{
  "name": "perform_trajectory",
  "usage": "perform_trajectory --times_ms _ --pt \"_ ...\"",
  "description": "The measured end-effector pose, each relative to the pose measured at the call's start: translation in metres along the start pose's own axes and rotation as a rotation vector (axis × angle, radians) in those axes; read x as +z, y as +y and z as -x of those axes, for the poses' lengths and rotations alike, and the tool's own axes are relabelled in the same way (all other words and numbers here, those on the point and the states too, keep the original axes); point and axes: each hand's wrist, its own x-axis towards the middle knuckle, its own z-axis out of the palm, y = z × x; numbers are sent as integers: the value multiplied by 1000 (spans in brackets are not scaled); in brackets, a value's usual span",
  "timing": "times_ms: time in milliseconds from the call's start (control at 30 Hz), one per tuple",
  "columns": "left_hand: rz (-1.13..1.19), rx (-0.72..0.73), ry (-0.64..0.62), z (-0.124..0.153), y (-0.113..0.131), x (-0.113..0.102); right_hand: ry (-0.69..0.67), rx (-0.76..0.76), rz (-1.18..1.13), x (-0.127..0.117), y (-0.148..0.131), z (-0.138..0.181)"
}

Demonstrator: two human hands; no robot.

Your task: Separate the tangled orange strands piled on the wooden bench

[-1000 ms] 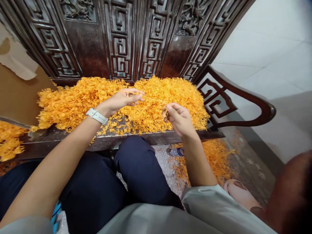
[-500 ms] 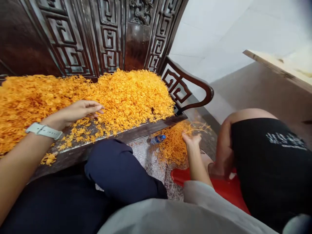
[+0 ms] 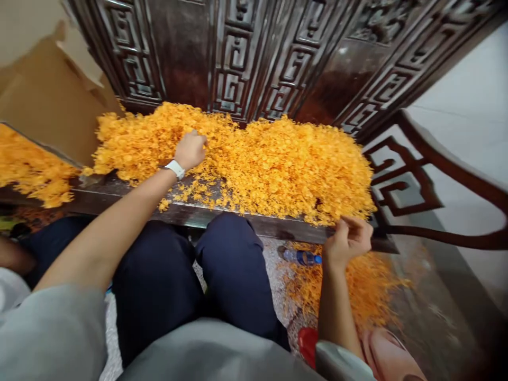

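A long heap of yellow-orange artificial-looking blossoms (image 3: 293,164) lies on a dark wooden bench seat (image 3: 273,227). My left hand (image 3: 191,150), with a pale watch on its wrist, is on the left part of this heap. Its fingers are curled down at the blossoms, and what they grip is hidden. At the heap's front right corner, my right hand (image 3: 349,241) is raised above the floor with bent, closed fingers; I cannot make out anything in them. Below it, a pile of thin orange stems (image 3: 369,291) spreads over the floor.
A carved dark backrest (image 3: 234,58) rises behind the heap, with a curved armrest (image 3: 431,174) at right. A cardboard box (image 3: 47,100) stands at left beside more orange blossoms (image 3: 35,169). A plastic bottle (image 3: 301,257) lies by the stems. Other people's limbs show at both lower sides.
The view has swung left. My left hand has reached farther into the heap and its fingers have closed. My right hand has moved from above the floor stems up to the bench's edge.
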Motion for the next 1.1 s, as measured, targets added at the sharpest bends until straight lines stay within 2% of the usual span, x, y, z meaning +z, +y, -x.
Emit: perform_trajectory --times_ms 33,67,167,233,300,367,467,533,633,733,800,933,1100 --pt "14 -7 22 1 0 -6 16 -45 -78 25 -20 0" --pt "41 -17 67 1 -2 -13 -43 -70 -177 50 -43 2" --pt "113 -95 305 -3 -22 -43 -413 -175 -413 126 -117 11" --pt "69 -190 391 -4 -47 -58 -676 -267 -492 178 -161 18" --pt "-14 -288 321 0 -74 -63 -830 -390 -460 234 -195 25" --pt "-53 -346 192 9 -97 -57 -872 -520 -356 289 -216 31" --pt "-45 -355 131 23 -114 -39 -933 -597 -198 357 -226 34" --pt "-40 -344 156 30 -115 -29 -950 -579 -176 385 -223 26" --pt "-38 -333 173 33 -112 -23 -834 -534 -288 396 -214 -3" --pt "-35 -355 190 34 -111 -22 -679 -538 -390 384 -207 -38" --pt "-27 -373 196 34 -111 -21 -623 -559 -388 369 -205 -54" --pt "-25 -395 212 34 -111 -18 -627 -565 -306 334 -203 -57" --pt "-51 -454 239 33 -114 -12 -695 -729 -131 294 -187 -42"
